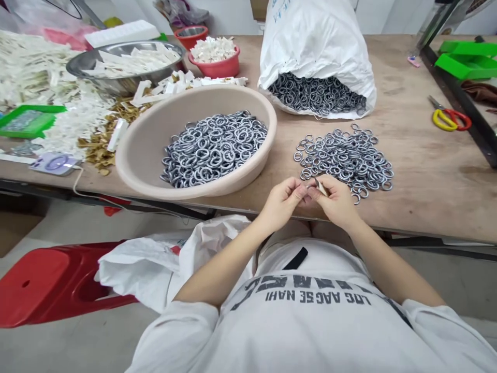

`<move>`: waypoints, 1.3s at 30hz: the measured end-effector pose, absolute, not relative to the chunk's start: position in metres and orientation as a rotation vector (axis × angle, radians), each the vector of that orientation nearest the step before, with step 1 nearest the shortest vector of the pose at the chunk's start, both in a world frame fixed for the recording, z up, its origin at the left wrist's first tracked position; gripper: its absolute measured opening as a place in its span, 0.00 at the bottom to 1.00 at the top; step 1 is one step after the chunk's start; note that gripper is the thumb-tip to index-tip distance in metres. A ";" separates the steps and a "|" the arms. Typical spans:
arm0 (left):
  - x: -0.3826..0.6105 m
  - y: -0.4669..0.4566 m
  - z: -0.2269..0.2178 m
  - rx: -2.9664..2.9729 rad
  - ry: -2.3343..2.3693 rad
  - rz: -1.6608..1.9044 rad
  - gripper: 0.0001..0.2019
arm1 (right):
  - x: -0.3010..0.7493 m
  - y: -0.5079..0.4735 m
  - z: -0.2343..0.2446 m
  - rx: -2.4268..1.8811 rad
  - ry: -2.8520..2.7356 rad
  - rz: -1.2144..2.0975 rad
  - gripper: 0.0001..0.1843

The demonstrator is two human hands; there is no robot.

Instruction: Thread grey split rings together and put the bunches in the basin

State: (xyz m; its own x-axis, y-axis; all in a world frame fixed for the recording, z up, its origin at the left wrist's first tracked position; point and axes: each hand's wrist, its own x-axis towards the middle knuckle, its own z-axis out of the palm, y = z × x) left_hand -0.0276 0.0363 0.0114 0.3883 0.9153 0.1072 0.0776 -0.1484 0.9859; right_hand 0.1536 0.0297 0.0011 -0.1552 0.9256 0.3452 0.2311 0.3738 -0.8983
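Head view: left hand (280, 204) and right hand (336, 203) work together above the table (427, 199), beside loose metal rings (344, 163).
Right fingers (328, 189) pinch a pale strip (321, 187) between the hands; left fingers (300, 191) press together, their hold hidden. Risk: a slipped pinch could drop the strip among the rings.

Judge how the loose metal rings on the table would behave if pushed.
The rings look stiff, so probably won't bend. Lying loose in a flat heap, they would likely slide and scatter, and any on edge might roll.
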 end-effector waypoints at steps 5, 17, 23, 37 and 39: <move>-0.020 0.006 0.020 1.194 0.784 1.036 0.16 | 0.148 0.017 0.008 -0.946 -1.430 1.092 0.09; -0.018 -0.008 0.022 1.259 0.784 0.999 0.11 | 0.160 0.000 0.023 -1.100 -1.639 0.888 0.16; -0.023 -0.012 0.018 1.312 0.807 1.032 0.10 | 0.162 -0.018 0.027 -1.322 -1.971 0.419 0.20; -0.030 -0.013 0.020 1.316 0.852 0.983 0.11 | 0.153 -0.025 0.035 -1.293 -2.082 0.349 0.21; -0.030 -0.013 0.020 1.307 0.846 0.987 0.11 | 0.151 -0.025 0.034 -1.289 -2.078 0.371 0.21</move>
State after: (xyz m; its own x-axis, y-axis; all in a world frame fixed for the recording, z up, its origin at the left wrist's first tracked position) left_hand -0.0304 -0.0130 0.0197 0.3688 0.9287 0.0394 -0.1023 -0.0016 0.9947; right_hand 0.1505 -0.0250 0.0336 -0.3004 0.8743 0.3812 0.6887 0.4753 -0.5475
